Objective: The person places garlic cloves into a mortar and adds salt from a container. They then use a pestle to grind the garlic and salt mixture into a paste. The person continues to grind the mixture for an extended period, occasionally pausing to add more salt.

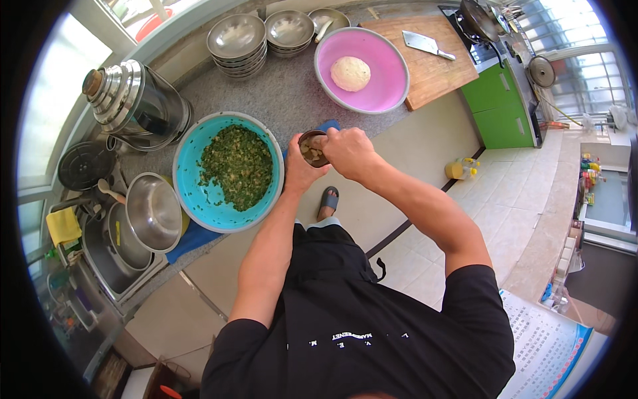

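Observation:
My left hand is wrapped around a small dark brown bowl, held beside the counter edge. Pale, chunky pieces lie inside it. The bent fingers of my right hand reach over the bowl's rim and down into it; their tips are partly hidden, so what they pinch cannot be made out. Just left of my hands, a turquoise basin holds a chopped green filling with lighter bits. Beyond them stands a pink basin with a round ball of dough.
A wooden cutting board carries a cleaver. Stacked metal bowls stand at the back. On the left are a large metal pot, an empty metal bowl and a sink. Bottles of yellow liquid stand on the floor.

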A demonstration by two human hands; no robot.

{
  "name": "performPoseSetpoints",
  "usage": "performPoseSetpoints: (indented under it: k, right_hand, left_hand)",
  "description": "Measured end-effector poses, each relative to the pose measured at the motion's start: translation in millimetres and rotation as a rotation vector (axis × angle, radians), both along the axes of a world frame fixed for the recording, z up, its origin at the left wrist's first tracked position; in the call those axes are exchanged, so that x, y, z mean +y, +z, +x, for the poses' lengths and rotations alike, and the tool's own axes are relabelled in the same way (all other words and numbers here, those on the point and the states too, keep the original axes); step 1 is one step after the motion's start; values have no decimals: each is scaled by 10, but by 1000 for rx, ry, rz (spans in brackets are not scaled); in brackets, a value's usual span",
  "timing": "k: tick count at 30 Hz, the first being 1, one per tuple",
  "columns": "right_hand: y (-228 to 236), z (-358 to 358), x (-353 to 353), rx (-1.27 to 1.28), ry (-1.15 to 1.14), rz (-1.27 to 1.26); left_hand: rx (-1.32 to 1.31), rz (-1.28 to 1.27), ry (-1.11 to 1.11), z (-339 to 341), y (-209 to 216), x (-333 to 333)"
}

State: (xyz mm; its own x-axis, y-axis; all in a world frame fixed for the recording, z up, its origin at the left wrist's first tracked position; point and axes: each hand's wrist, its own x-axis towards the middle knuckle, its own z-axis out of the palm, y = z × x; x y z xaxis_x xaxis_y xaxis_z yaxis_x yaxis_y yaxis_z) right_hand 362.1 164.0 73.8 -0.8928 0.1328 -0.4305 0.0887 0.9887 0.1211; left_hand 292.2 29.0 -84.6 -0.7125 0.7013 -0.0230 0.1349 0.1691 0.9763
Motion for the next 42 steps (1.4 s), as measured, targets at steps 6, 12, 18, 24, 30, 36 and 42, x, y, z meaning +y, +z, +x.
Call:
performPoseSetpoints:
  k: [6,12,18,24,30,36,42]
  right_hand:
    - [-140,-70,-119,-45,-66,-91]
    - [-246,51,-243,163,-652,-303]
    - [-191,126,27,259,-592,-256]
    - [168,-54,73,60,3,-88]
    - [-87,-182,-213,-148,62,-82]
    - [-315,104,-241,114,-540,-311]
    - [-249,75,-91,191,-605,-285]
  left_hand:
    - [25,12,29,47,-59,30]
    - [34,-7,59,59,-66,36]
    - [44,-28,-5,-21,-50,21]
    - [11,-31,-9,-32,-23,-2]
    - [-110,-22,48,66,-85,35]
    - [9,30,54,52,-80,28]
    - [17,69,18,-13,-177,40]
